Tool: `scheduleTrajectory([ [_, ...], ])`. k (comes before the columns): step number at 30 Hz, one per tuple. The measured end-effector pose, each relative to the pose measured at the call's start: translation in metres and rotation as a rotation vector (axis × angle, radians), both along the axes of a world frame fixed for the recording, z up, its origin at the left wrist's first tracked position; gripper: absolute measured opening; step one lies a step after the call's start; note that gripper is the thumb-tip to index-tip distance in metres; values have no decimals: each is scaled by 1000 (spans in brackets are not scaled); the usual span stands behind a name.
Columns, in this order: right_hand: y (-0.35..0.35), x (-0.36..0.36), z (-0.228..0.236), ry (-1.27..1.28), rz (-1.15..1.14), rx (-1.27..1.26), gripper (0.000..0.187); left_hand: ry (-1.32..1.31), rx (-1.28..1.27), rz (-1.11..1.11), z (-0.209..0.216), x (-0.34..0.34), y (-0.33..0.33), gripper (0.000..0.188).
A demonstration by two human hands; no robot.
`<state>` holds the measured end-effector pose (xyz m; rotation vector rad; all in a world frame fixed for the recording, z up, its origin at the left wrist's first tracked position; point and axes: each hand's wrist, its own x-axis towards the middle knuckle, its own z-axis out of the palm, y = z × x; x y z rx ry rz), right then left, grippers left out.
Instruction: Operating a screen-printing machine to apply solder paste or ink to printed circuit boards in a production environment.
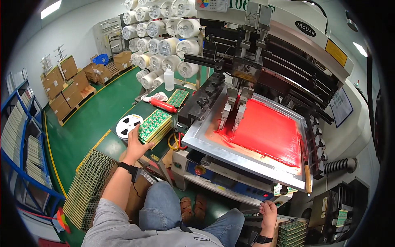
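Note:
My left hand [135,145] reaches to a stack of green circuit boards [155,123] on the side table. Its thumb and fingers span the near end of the top board, gripping its edges; whether that board is lifted from the stack I cannot tell. My right hand [268,208] is held low by the front panel of the printing machine [222,181], fingers curled together, with nothing visible in them. Inside the machine a metal-framed screen [247,158] carries a smooth layer of red paste [269,131], and a squeegee assembly [232,111] stands at its left end.
A white reel [128,126], red tube [163,105], white bottle [169,80] and yellow-handled scissors [175,141] lie around the stack. A wooden-handled spatula [307,177] rests on the screen frame. Boards fill a rack [88,187] at lower left; more boards [292,234] stand at lower right.

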<state>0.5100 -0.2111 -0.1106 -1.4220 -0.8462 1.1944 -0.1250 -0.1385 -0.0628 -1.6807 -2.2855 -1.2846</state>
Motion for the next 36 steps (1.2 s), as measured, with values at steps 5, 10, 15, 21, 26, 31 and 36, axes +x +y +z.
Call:
scheduleTrajectory([
  [5,-1,-17,13,-139,69,-28,19,-113,-43,44,5,8,-3,99],
  [10,-3,-29,15,-304,182,15,23,-94,-85,54,19,5,-3,98],
  [15,-10,-34,15,-414,286,-30,29,-54,-25,50,20,5,0,95],
  [21,-15,-39,19,-456,332,-66,32,-73,28,35,-1,0,6,90],
  [26,-21,-39,18,-442,346,-85,33,-49,66,37,-8,-6,6,89],
  [31,-19,-45,25,-479,359,-88,33,-28,73,30,5,-7,4,89],
  [36,-18,-51,21,-495,366,-82,33,-42,-79,55,18,-7,4,89],
])
